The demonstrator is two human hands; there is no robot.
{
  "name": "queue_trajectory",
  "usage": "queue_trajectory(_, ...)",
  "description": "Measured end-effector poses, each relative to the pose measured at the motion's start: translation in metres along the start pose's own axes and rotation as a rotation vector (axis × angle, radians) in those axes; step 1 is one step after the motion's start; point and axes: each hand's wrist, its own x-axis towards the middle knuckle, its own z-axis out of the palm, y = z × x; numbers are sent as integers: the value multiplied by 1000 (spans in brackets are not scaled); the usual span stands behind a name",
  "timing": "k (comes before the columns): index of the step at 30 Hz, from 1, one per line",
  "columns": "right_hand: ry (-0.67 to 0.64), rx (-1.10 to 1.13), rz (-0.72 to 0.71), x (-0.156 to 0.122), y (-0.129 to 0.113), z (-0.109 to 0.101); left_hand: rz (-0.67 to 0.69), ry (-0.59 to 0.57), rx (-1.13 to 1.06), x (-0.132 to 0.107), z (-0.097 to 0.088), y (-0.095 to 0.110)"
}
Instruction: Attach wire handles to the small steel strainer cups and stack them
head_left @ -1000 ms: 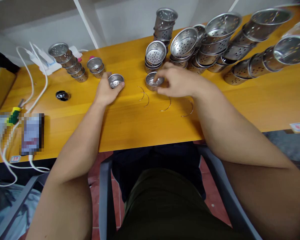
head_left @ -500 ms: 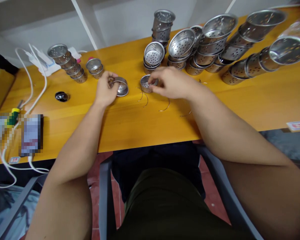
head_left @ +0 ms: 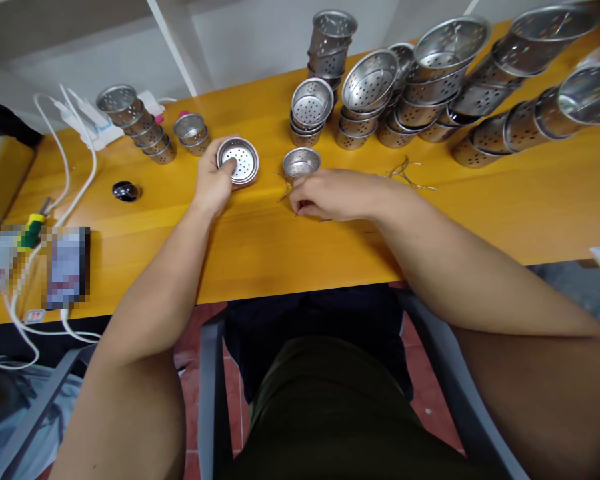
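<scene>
My left hand [head_left: 214, 181] grips a small perforated steel cup [head_left: 239, 161], tilted so its open mouth faces me. My right hand [head_left: 330, 197] rests knuckles-up on the orange table [head_left: 505, 200], fingertips pinched over thin curved wire handles [head_left: 284, 190] lying there; whether a wire is between the fingers is hidden. A second small steel cup [head_left: 301, 163] stands upright just beyond my right hand, apart from it.
Stacks of perforated steel cups [head_left: 310, 110] and larger baskets [head_left: 445, 50] fill the table's back right. Smaller cup stacks [head_left: 133, 123] lie at back left beside a white power strip [head_left: 87, 123] and cables. A black knob [head_left: 125, 191] and loose wires [head_left: 405, 172] are nearby.
My left hand lifted and tilted its cup to face me. My right hand let go of the second cup and dropped onto the wire handles in front of it.
</scene>
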Motion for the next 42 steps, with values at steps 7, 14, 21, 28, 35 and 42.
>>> queue_trajectory(7, -93, -207, 86, 3, -45, -3, -175, 24, -188, 0, 2, -15)
queue_trajectory(14, -105, -275, 111, 9, -64, -4, -145, 74, -187, -1, 3, -10)
queue_trajectory(21, -105, -284, 68, 12, -62, -3, -96, 56, -125, -5, 6, 0)
queue_trajectory(28, 116, -8, 127, 4, -33, -9, -9, 30, 11, -7, 15, 20)
queue_trajectory(35, 517, 524, 165, 8, -11, -1, 72, 29, 11, -11, 13, 31)
queue_trajectory(42, 567, 564, 192, 8, -14, -4, 43, -31, 2, -13, 11, 34)
